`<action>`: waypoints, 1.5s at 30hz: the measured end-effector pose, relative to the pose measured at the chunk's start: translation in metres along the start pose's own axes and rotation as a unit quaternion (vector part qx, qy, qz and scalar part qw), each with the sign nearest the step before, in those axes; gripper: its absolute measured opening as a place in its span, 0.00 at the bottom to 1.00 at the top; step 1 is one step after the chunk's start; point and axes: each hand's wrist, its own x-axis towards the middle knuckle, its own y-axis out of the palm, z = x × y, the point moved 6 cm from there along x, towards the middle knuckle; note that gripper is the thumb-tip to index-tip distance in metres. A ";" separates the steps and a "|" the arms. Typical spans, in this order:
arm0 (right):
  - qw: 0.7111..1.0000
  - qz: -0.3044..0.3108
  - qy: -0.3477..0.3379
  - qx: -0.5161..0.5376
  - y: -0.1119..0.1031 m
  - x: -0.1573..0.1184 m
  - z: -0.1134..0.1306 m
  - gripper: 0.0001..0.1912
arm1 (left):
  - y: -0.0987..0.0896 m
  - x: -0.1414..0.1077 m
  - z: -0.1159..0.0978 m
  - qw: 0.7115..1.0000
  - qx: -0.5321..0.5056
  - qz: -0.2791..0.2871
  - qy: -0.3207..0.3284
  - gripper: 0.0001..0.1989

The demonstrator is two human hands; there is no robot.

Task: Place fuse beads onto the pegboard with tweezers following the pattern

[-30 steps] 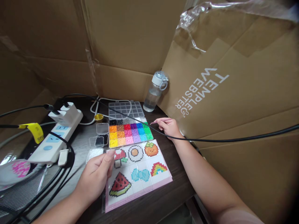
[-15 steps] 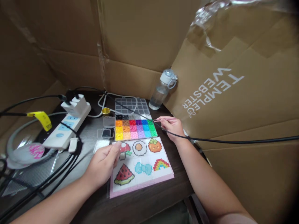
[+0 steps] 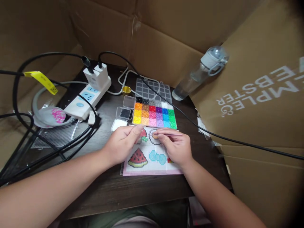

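My right hand [image 3: 178, 147] pinches a pair of thin pink tweezers [image 3: 175, 135], held nearly level with the tips pointing left over the fried-egg picture. Beneath both hands lies a pattern sheet [image 3: 152, 172] with a pink border, under a clear pegboard. It shows a mushroom, an egg, a watermelon slice [image 3: 137, 158], a blue bow [image 3: 157, 157] and part of a rainbow; my right hand hides more. My left hand [image 3: 123, 144] rests closed at the sheet's upper left, thumb against the fingers; anything between them is hidden. Just beyond stands a bead box [image 3: 155, 127] with many-coloured compartments.
Left of the bead box are small clear boxes with black beads [image 3: 125, 113] and white beads [image 3: 118, 124], and a gold cup [image 3: 126, 91]. A water bottle [image 3: 192, 79] leans behind. A black cable [image 3: 190, 118] crosses the view; a power strip [image 3: 83, 101] lies left.
My right hand has moved the tweezers from the bead box's right edge to the egg picture. My left hand stays at the sheet's upper left. The camera view has shifted.
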 end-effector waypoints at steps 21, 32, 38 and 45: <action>0.997 0.058 -0.044 0.031 0.010 0.001 -0.003 0.04 | 0.001 0.000 0.002 1.000 -0.028 0.004 0.007 0.24; 0.996 0.073 -0.043 0.022 0.012 0.001 -0.006 0.04 | 0.002 0.001 0.002 0.999 -0.031 0.008 0.005 0.24; 0.997 0.070 -0.032 0.025 0.012 0.001 -0.008 0.04 | 0.001 0.001 0.001 1.000 -0.026 0.007 0.003 0.24; 0.997 0.068 -0.019 0.029 0.012 0.001 -0.008 0.04 | 0.001 0.000 0.000 1.000 -0.020 0.005 0.004 0.25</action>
